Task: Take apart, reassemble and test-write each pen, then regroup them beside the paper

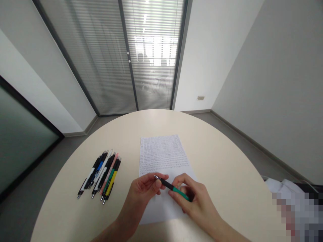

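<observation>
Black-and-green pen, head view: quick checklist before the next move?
1. Grip: ok. The left hand and right hand both hold the black-and-green pen.
2. Pen point: cannot tell whether it is extended; the metal nose is visible.
3. Handwritten sheet: ok, flat on the round table, beneath the hands.
4. Other pens: ok, bunched left of the sheet, apart from the hands.
5. Handwriting: cannot tell, too small to read.

This is an office meeting room: a round cream table (202,141) faces a glazed door (153,77) with inner blinds, between plain walls (267,84) and a frosted glass partition (22,141).
</observation>
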A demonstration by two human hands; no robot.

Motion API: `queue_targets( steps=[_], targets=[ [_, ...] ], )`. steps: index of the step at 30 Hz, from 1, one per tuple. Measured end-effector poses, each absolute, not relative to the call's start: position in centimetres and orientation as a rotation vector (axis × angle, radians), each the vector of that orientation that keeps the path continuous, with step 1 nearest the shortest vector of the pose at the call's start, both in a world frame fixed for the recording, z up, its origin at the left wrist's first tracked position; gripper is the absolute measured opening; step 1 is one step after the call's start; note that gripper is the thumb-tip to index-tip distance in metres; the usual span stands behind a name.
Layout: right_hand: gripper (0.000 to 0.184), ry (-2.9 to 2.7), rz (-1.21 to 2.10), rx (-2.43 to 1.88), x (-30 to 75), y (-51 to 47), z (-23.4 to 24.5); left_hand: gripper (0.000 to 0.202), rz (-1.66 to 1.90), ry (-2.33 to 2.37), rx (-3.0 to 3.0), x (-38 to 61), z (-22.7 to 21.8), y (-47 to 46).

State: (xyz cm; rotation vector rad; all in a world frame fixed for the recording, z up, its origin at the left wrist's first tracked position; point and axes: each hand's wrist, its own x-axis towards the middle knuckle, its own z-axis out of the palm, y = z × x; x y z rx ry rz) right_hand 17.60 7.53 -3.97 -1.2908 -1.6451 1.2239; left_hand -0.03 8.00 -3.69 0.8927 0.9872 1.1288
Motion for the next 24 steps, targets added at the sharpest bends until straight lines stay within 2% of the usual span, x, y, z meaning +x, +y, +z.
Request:
queue_targets(
  steps=[2,5,6,9,13,16,23,24],
  targets=[
    [0.022,-1.695,1.204,-1.269,17.8,7.5,-3.9,0.022,1.129,0.981,0.872,0.0,-3.7,8.1],
    [0.033,-1.815,1.135,-1.239,18.0,7.7,-3.7,0.022,1.12,0.981,0.846,0.1,-3.9,8.0],
    [0.033,-1.831,1.125,-1.236,18.0,7.8,-3.6,0.022,1.12,0.979,0.834,0.1,-4.0,8.0],
    [0.016,-1.787,1.113,-1.263,17.8,8.1,-3.7,0.022,1.132,0.979,0.789,0.1,-4.2,7.8],
    [0.017,-1.767,1.062,-1.307,18.0,8.1,-3.9,0.023,1.153,0.969,0.737,0.2,-4.0,7.8],
    [0.026,-1.819,1.083,-1.274,18.3,8.1,-3.8,0.023,1.158,0.954,0.713,0.2,-3.9,7.9],
    [0.016,-1.72,0.961,-1.324,18.7,8.6,-3.9,0.023,1.288,0.938,0.532,-0.1,-4.1,8.3],
    [0.021,-1.709,0.988,-1.331,18.8,8.7,-3.9,0.024,1.294,0.937,0.518,-0.1,-4.1,8.3]
  ],
)
